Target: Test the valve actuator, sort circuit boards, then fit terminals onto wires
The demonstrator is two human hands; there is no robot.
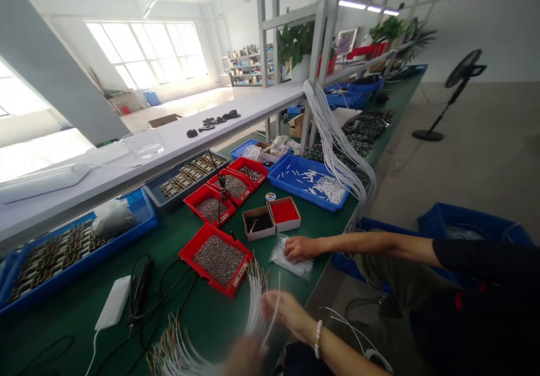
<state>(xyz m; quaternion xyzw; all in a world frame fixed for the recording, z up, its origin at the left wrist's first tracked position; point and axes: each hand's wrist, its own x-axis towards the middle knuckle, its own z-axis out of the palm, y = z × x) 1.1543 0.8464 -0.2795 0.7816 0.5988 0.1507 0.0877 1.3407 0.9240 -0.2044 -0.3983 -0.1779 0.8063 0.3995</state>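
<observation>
My right hand (280,308), with a white bead bracelet at the wrist, is closed around a thin white cable (276,311) whose end points up. It is beside a bundle of white cables (254,291) with bare coloured wire ends. My left hand (245,356) is low at the bottom edge, smeared by motion, so its fingers cannot be made out. To its left lies a second bundle of cables (172,348) with frayed coloured ends. Just beyond the first bundle stands a red bin (240,286) of small metal parts.
A co-worker's hand (301,248) rests on a clear bag of white pieces (291,260). Small boxes (264,232), more red bins and a blue tray (280,182) stand behind. At left lie a black-handled tool (141,289) with cords and a white block (113,303).
</observation>
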